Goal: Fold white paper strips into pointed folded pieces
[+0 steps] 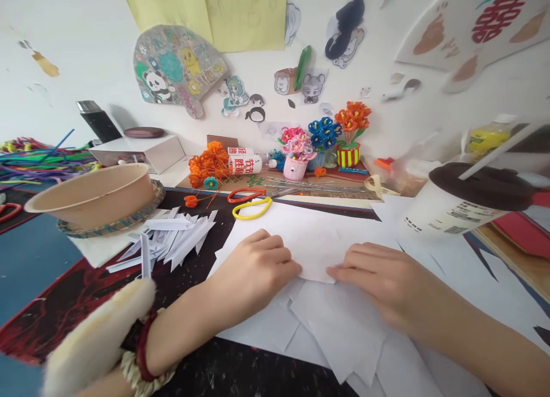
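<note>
White sheet (pixel 318 236) lies between the two sets of fingers, its near edge pinched by those of the left hand (pixel 258 265) and the right hand (pixel 382 276). Paper strips (pixel 178 236) heaped left of the left fingers look finished, while this sheet seems barely started and loose papers (pixel 344 334) nearer than the fingers appear unfolded.
</note>
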`<state>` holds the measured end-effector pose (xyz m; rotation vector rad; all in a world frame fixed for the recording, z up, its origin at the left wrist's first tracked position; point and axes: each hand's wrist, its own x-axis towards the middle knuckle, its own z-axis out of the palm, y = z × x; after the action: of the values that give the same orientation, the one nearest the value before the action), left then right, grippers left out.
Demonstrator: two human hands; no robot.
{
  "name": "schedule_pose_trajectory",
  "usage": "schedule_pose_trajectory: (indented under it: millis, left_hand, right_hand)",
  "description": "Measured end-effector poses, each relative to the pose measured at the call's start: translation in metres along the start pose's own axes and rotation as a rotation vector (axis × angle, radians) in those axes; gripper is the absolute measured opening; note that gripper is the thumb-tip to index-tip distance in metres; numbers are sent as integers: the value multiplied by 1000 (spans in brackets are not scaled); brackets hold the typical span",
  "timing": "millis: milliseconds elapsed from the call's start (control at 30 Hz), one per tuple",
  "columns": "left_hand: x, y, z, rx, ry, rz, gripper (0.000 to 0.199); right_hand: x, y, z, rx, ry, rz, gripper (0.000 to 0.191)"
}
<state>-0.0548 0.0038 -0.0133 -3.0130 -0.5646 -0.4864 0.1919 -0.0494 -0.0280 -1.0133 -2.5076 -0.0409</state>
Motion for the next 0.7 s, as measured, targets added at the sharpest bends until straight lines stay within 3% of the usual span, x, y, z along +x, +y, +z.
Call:
schedule_pose_trajectory:
  millis: [133,267,333,467,700]
  left_hand:
    - [-1,8,-3,105,-35,109,21]
    - [-2,23,-1,248,-48,132,24]
    - [-4,29,1,308,-48,124,30]
    - [-5,30,7,315,-53,94,38]
    - [-3,21,3,76,-161,-19,43]
  right_hand:
    - [0,-13,3,-170,42,-17,41]
    - [5,-27,13,-406,154,-72,38]
    - [8,-32,17,-454,125,-79,38]
    - [10,-35,20,-404,161,-71,44]
    - [4,-31,19,-306,74,-12,50]
